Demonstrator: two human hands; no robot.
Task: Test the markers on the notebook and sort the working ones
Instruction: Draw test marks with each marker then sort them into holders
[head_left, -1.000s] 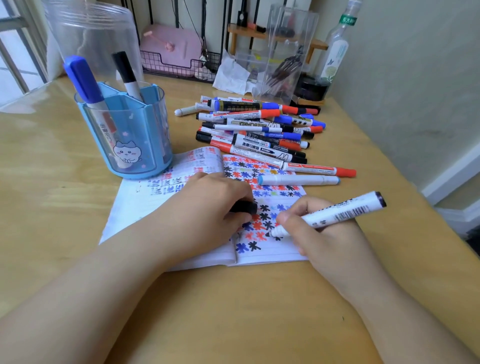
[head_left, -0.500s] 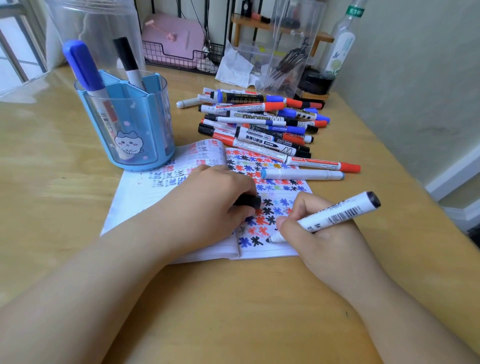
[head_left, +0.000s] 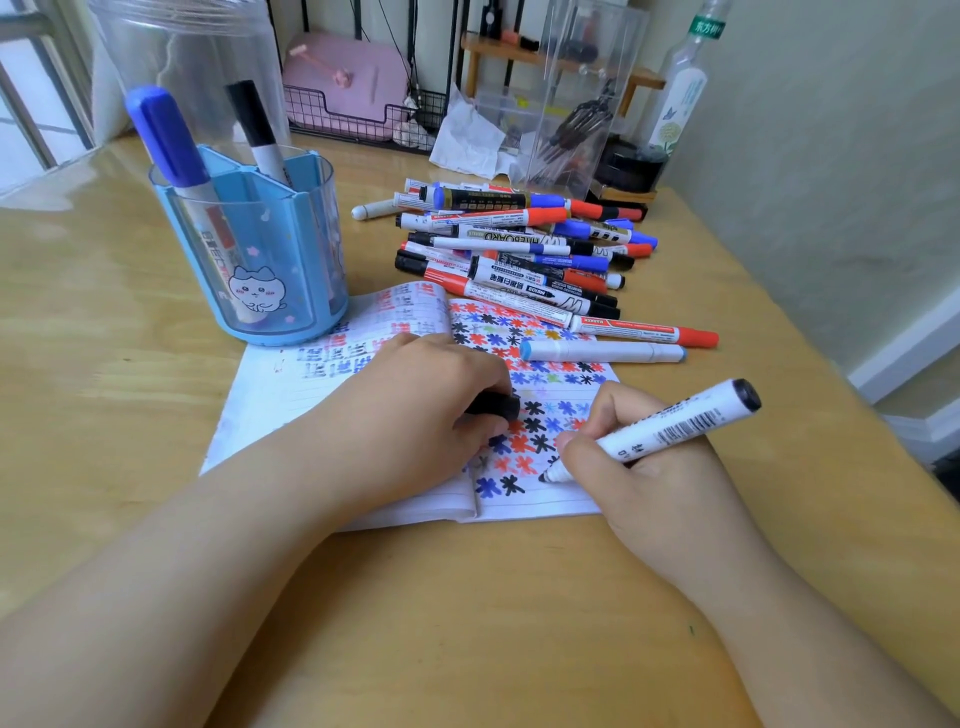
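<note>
An open notebook (head_left: 270, 400) lies on the wooden desk, its right page covered with red, blue and black star marks. My right hand (head_left: 649, 467) grips a white marker (head_left: 670, 428) with a black end, its tip touching the lower part of that page. My left hand (head_left: 415, 415) rests on the notebook and holds the black cap (head_left: 496, 405) between its fingers. A pile of several markers (head_left: 524, 254) lies just beyond the notebook. A blue pen holder (head_left: 254, 260) at the left holds a blue-capped marker (head_left: 166, 137) and a black-capped marker (head_left: 254, 127).
A clear plastic jar (head_left: 197, 57) stands behind the pen holder. At the desk's back are a wire basket (head_left: 358, 119), a clear acrylic organiser (head_left: 582, 104) and a bottle (head_left: 680, 98). A wall runs along the right, close to the desk's edge.
The marker tip has moved down and left on the page. My left hand has kept its place with the cap. The view has shifted slightly.
</note>
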